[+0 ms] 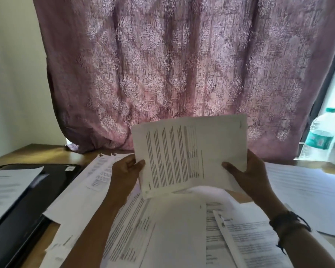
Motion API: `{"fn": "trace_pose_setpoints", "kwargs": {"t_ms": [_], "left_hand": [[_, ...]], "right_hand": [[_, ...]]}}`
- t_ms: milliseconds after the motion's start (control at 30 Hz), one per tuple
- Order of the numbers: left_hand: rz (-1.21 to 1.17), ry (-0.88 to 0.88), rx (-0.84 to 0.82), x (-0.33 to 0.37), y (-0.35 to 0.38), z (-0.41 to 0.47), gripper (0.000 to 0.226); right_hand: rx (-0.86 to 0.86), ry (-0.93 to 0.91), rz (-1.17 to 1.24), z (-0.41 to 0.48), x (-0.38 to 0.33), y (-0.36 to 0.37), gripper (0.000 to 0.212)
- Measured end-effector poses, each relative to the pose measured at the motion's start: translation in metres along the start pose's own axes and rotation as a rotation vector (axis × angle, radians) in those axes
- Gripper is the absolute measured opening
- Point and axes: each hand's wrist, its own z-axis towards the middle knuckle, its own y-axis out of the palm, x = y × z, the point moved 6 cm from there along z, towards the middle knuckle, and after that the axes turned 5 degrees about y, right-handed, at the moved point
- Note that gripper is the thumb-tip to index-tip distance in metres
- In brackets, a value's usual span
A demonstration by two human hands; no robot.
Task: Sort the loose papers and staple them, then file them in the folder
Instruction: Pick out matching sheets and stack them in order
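I hold a printed sheaf of paper upright above the desk, turned sideways so its text lines run vertically. My left hand grips its lower left edge, thumb on the front. My right hand grips its lower right edge, thumb on the front too. Below lie several loose printed papers spread over the wooden desk. A black folder lies at the left with a printed sheet on top of it. No stapler is in view.
A patterned mauve curtain hangs right behind the desk. A clear water bottle with a teal label stands at the back right. More white sheets cover the desk's right side.
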Motion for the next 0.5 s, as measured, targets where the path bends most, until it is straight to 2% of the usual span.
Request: {"fn": "trace_pose_setpoints", "kwargs": {"t_ms": [67,133,267,333,433,500], "left_hand": [[0.097,0.058,0.045,0.003,-0.001,0.002,0.019],[0.140,0.081,0.020,0.004,0.006,-0.001,0.015],[0.344,-0.045,-0.149,-0.025,0.022,-0.007,0.028],[0.411,-0.026,-0.125,-0.026,0.022,-0.007,0.030],[0.164,-0.081,0.018,-0.018,0.014,-0.004,0.032],[-0.009,-0.166,0.041,-0.017,0.011,-0.004,0.036]], "right_hand": [[0.026,-0.034,0.008,0.001,-0.003,0.000,0.053],[0.004,-0.024,0.028,-0.001,-0.003,0.003,0.055],[-0.172,0.103,-0.032,-0.010,0.024,0.021,0.065],[-0.173,0.180,0.017,-0.008,0.038,0.021,0.059],[-0.093,0.311,0.200,0.002,0.044,0.011,0.039],[-0.093,0.399,0.343,0.006,0.044,0.004,0.034]]}}
